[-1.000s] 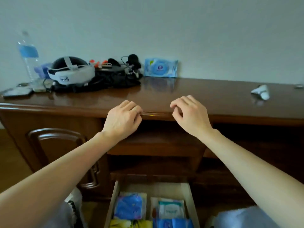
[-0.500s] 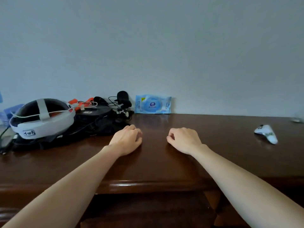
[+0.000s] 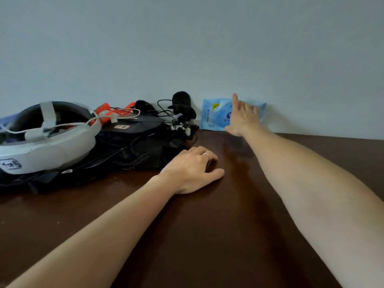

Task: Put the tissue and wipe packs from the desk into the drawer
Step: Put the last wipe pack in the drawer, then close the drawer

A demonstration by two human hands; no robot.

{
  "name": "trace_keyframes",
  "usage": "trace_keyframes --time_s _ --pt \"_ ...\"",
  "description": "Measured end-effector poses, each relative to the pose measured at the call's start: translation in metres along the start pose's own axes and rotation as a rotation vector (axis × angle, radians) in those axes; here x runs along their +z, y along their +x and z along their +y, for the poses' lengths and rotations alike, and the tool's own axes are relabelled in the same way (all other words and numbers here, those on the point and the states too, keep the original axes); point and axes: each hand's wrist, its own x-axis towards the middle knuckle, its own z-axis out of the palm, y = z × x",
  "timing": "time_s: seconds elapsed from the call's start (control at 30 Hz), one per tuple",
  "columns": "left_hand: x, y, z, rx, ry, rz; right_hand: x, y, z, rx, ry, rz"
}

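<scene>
The right hand [image 3: 242, 117], fingers spread, reaches the light-blue plastic wipe pack [image 3: 216, 114] standing against the wall. The left hand [image 3: 192, 170] rests loosely curled, holding nothing, on the dark brown wooden surface [image 3: 207, 235].

The wipe pack [image 3: 214, 115] stands at the back of the desk [image 3: 207, 235], against the wall [image 3: 187, 48]. Left of it lies a tangle of cables [image 3: 176, 121], then a headset [image 3: 45, 138]. The right hand [image 3: 243, 119] is in front of the pack, the left hand [image 3: 191, 171] rests on the desk nearer.

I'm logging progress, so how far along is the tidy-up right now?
Done: cannot tell; the drawer is out of view. In hand: the right hand reaches with straight fingers to the blue wipe pack leaning on the wall. The left hand rests on the desk. Left: grasping and stowing it.
</scene>
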Motion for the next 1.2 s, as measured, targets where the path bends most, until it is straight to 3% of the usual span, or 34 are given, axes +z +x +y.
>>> trace_keyframes --time_s 0.27,0.5,0.7,0.8,1.07,1.2 --pt "-0.004 -0.003 0.005 -0.033 -0.081 0.020 0.012 -0.038 0.004 -0.079 -0.374 0.057" --pt "-0.019 -0.025 0.016 -0.126 -0.051 0.339 -0.039 -0.146 0.040 -0.277 -0.055 -0.113" --pt "-0.026 -0.070 0.059 -0.048 -0.078 0.194 -0.088 -0.280 0.060 -0.302 0.064 -0.091" --pt "-0.030 -0.105 0.098 0.033 -0.226 0.241 -0.103 -0.340 0.062 -0.302 0.153 -0.021" --pt "-0.057 -0.213 0.175 -0.116 -0.540 0.321 -0.140 -0.459 0.074 -0.269 0.418 0.325" --pt "-0.050 -0.269 0.194 -0.168 -0.663 0.254 -0.142 -0.502 0.074 -0.290 0.471 0.220"
